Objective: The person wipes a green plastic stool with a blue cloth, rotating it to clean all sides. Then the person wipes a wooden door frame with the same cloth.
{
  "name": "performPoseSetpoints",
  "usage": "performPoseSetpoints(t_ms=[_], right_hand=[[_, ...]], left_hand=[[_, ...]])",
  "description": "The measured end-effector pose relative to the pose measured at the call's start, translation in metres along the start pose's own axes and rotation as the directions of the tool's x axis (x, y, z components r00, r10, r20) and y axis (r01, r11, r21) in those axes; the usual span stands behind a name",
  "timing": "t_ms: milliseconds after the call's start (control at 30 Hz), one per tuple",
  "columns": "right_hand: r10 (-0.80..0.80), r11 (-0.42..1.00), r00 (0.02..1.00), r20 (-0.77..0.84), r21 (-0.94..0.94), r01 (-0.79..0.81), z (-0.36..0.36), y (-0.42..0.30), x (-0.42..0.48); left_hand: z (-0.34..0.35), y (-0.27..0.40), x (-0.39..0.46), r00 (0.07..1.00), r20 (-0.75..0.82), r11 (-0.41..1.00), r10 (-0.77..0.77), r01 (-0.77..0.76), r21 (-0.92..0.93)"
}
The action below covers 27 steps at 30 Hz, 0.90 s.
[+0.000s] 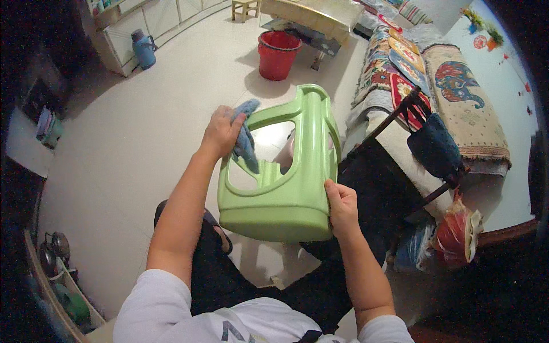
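A light green moulded plastic frame (311, 171) with large rounded openings is held in the air above my lap, its closed, deeper end towards me. My right hand (343, 206) grips its right side near that end, thumb on top. In my left hand (223, 130) is a bunched blue-grey cloth (245, 145), which lies against the frame's upper left bar. Part of the cloth hangs into the large opening. The fingers of both hands are partly hidden. Through the opening I see floor and a bit of a pinkish thing that I cannot make out.
Beyond the frame a red bucket (279, 58) stands on the pale tiled floor (111, 141) beside a low table (313, 15). A blue thermos flask (144, 49) is by the cabinets (161, 21). To the right are a covered sofa (463, 103), a dark bag (434, 145) and a filled plastic bag (456, 233).
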State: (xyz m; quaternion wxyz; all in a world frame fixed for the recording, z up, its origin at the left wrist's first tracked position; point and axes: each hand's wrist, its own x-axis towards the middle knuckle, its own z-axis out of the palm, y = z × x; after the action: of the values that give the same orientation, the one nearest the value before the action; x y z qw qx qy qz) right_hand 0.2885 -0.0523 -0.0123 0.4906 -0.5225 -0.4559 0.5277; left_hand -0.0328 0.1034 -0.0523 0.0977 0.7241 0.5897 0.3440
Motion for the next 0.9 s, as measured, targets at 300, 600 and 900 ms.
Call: performPoseSetpoints(t_ms=[300,600,900], right_hand=[[-0.034,0.994,0.998,0.057,-0.100,0.040,0.018,0.010,0.006],[-0.022,0.998,0.996,-0.082,0.054,0.027,0.050,0.008,0.031],[0.057,0.951,0.994,-0.089,0.308,-0.027,0.084,-0.001,0.064]], left_hand=[[-0.008,-0.059,0.020,0.895,-0.134,0.897,-0.425,0.396,-0.196],[-0.038,-0.008,-0.021,0.807,0.444,0.274,-0.389,0.561,-0.781],[-0.081,-0.024,-0.065,0.917,0.267,0.188,-0.297,0.331,-0.925]])
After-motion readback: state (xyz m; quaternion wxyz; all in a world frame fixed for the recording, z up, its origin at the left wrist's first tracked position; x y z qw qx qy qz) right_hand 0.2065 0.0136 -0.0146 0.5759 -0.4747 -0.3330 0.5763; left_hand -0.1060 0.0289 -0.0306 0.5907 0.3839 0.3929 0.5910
